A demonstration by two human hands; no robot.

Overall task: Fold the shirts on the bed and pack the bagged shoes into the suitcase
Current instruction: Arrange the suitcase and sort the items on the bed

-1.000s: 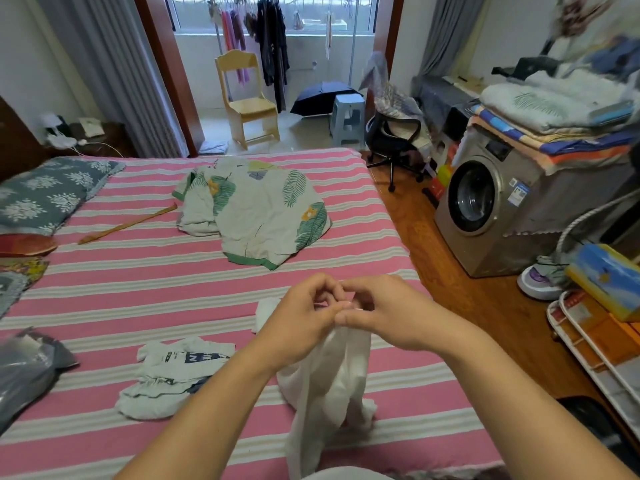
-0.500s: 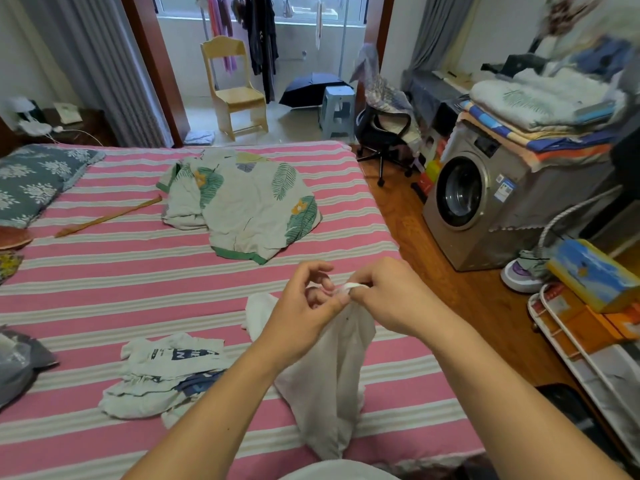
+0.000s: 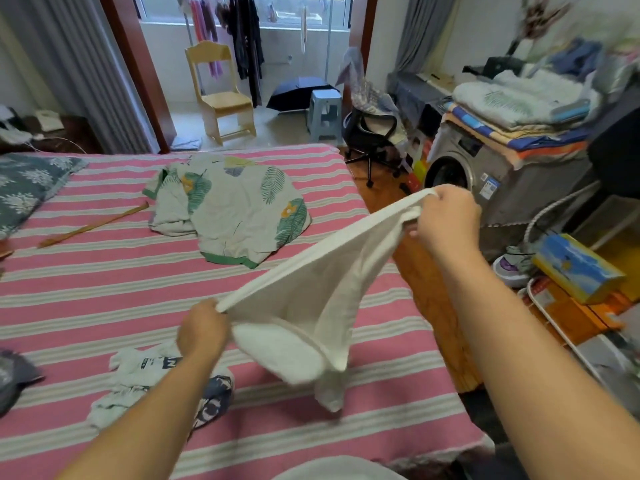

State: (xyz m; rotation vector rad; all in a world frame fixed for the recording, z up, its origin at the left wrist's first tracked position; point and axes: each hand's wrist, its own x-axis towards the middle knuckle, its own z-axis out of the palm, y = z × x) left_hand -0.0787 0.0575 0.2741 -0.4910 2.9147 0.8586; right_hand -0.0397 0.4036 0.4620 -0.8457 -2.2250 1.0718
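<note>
I hold a plain white shirt [image 3: 311,299] stretched in the air above the bed. My left hand [image 3: 202,329] grips one end of its edge low and near me. My right hand [image 3: 445,216] grips the other end, higher and out past the bed's right side. The cloth hangs down between them to the pink striped sheet [image 3: 104,292]. A crumpled white shirt with dark print [image 3: 149,372] lies under my left forearm. A leaf-patterned shirt [image 3: 232,209] lies spread farther back. A dark plastic bag [image 3: 14,375] shows at the left edge; its contents are hidden.
A thin wooden stick [image 3: 93,225] lies on the bed at the left, near a dark floral pillow [image 3: 27,185]. A washing machine [image 3: 485,181] piled with bedding stands right of the bed, with an office chair [image 3: 374,133] behind it. A white rack [image 3: 568,344] and a blue box [image 3: 575,265] crowd the floor.
My hands were together pinching the shirt's edge. They have now pulled apart, the right one up and to the right, the left one down and to the left, stretching the shirt open.
</note>
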